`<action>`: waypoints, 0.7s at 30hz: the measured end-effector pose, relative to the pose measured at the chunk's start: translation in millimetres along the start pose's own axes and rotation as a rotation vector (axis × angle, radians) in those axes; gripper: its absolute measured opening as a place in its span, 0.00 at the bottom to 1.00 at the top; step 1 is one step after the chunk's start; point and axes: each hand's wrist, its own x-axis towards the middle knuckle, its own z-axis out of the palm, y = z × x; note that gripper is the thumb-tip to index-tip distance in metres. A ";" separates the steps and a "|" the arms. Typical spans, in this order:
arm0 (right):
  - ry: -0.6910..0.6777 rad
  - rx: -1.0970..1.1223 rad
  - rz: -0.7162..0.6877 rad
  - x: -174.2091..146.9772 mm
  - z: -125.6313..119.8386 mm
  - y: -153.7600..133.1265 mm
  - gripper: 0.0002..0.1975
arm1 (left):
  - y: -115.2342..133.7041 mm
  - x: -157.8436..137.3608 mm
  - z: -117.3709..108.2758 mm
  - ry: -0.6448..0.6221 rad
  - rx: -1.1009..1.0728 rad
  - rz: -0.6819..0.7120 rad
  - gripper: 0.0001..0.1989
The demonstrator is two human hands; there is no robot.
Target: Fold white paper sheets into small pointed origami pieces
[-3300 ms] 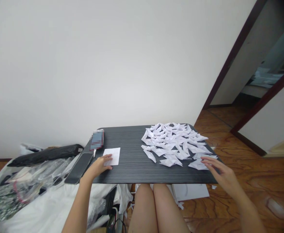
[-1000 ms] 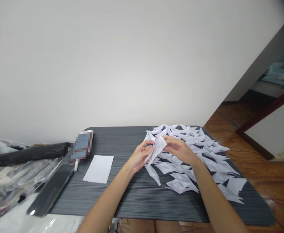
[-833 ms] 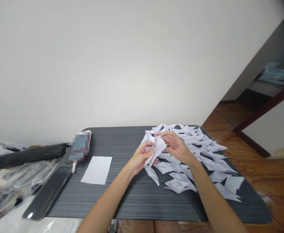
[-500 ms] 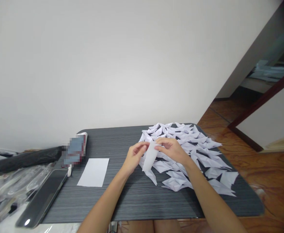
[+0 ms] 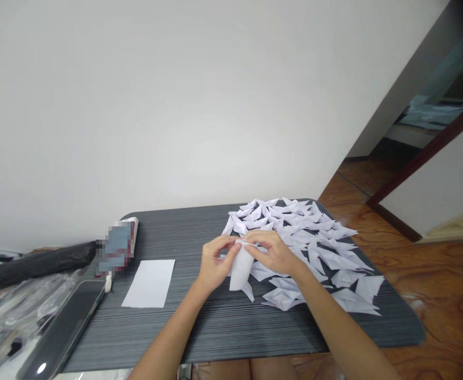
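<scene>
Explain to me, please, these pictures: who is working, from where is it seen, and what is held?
No machine works here, but one person, seen by a camera worn on that person's head, looking forward and down. The bare left hand and right hand both pinch the upper end of a narrow piece of white paper. On the dark table, many folded paper pieces lie at the right. At the left are a flat white sheet, a smartphone and a pixelated item I cannot identify.
</scene>
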 end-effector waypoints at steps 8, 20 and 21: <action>0.008 -0.028 0.015 -1.3 1.5 -1.3 0.08 | -3.9 -4.1 5.3 0.169 0.192 0.233 0.04; 0.008 -0.015 -0.023 -2.5 3.3 -2.1 0.08 | -3.3 -7.0 7.4 0.233 0.221 0.322 0.04; 0.007 -0.011 -0.024 -2.6 3.3 -2.1 0.08 | -3.5 -7.2 7.5 0.235 0.223 0.325 0.04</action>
